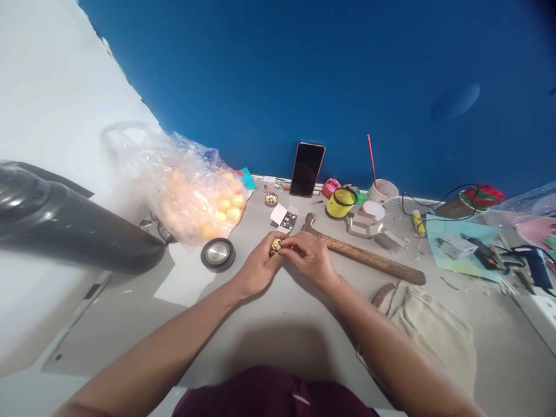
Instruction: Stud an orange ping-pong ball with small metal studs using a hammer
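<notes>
My left hand (263,260) is closed around a small gold-coloured piece (275,246) with shiny round spots; its exact kind is too small to tell. The fingers of my right hand (310,255) are pinched together against the right side of that piece, and anything between their tips is hidden. Just beyond both hands sits an open white box (278,215) with small dark and silver bits (288,220) beside its flap. A small round dish of bits (271,199) lies farther back. To the right, a hammer (369,255) with a wooden handle rests on the table.
A clear bag of orange-yellow balls (195,200) stands at left, near a round black-rimmed disc (218,253). A phone (307,169) leans on the blue wall. A yellow cup (339,204), a white cup (384,190) and a beige cloth (434,330) are on the right.
</notes>
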`<state>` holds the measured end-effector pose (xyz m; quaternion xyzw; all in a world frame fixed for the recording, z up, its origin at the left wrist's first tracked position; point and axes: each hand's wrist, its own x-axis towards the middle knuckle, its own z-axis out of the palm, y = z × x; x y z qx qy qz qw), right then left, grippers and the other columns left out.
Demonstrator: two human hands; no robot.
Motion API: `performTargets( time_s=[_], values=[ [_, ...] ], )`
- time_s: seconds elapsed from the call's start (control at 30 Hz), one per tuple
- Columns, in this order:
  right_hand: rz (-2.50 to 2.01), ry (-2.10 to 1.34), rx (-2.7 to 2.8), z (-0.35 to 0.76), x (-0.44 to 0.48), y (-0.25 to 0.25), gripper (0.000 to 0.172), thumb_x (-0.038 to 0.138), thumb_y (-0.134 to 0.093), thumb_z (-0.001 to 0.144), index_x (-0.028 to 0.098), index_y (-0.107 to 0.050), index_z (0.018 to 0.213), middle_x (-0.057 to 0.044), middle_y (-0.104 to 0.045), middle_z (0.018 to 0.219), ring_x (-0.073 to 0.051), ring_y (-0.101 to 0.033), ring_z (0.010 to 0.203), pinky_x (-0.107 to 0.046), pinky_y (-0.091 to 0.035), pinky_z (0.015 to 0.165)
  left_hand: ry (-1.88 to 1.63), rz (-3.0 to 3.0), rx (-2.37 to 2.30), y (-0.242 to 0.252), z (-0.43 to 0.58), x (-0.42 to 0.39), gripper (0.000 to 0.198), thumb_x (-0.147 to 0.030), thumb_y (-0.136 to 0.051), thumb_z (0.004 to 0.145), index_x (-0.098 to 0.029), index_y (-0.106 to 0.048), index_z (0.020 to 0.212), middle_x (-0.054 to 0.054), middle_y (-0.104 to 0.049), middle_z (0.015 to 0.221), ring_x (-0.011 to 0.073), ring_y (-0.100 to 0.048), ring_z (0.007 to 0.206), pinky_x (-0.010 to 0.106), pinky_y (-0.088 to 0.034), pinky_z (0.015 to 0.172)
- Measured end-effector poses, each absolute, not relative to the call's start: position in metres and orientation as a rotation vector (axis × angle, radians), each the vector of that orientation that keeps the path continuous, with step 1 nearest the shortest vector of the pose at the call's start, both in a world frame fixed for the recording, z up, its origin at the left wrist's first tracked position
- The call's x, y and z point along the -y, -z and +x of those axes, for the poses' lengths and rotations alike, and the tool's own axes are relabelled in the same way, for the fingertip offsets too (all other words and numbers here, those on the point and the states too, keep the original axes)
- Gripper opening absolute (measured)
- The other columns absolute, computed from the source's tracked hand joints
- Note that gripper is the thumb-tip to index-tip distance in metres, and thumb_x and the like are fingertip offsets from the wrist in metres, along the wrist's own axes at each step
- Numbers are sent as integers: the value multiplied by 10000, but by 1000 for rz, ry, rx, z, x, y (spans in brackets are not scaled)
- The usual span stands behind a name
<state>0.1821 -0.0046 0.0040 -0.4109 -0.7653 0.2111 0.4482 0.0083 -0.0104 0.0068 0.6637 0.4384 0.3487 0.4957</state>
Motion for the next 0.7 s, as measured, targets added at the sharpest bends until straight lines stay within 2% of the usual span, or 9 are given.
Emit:
performTargets(
  time_s=[0.1,0.27,0.43,0.57,0.7],
  values=[
    [-1169,-744,1733,182,6,-11,70,225,-693,852,206,-719,790,-12,-734,737,-142,-618,626,-257,-475,618,-861,1557,-1056,-8,8,10,404,-477,-571,960,-179,-557,1232,84,-659,1164,246,-612,1060,370,-467,956],
    [-1220,-977,1619,182,7,-18,105,253,-675,812,193,-691,727,1,-710,696,-130,-597,607,-238,-445,587,-864,1579,-1062,-11,8,11,379,-443,-568,967,-176,-555,1235,88,-658,1175,252,-606,1086,378,-457,970],
    [-1272,-1046,1591,181,6,-20,103,251,-682,770,193,-649,692,22,-652,650,-114,-521,581,-237,-399,564,-845,1654,-1067,-10,10,16,365,-422,-502,1000,-174,-520,1267,115,-639,1210,258,-603,1096,400,-460,976],
    [-1305,-1089,1587,180,7,-21,84,240,-664,767,195,-636,701,31,-631,650,-113,-511,593,-238,-387,572,-853,1706,-1085,-5,11,17,388,-441,-474,1010,-170,-502,1286,152,-602,1291,278,-578,1172,431,-437,1031],
    [-1329,-1124,1581,179,5,-24,98,231,-657,752,197,-612,671,41,-596,616,-108,-482,577,-238,-369,560,-850,1720,-1085,-3,10,17,404,-457,-480,1007,-175,-503,1296,158,-611,1300,286,-584,1167,435,-442,1025]
  ],
)
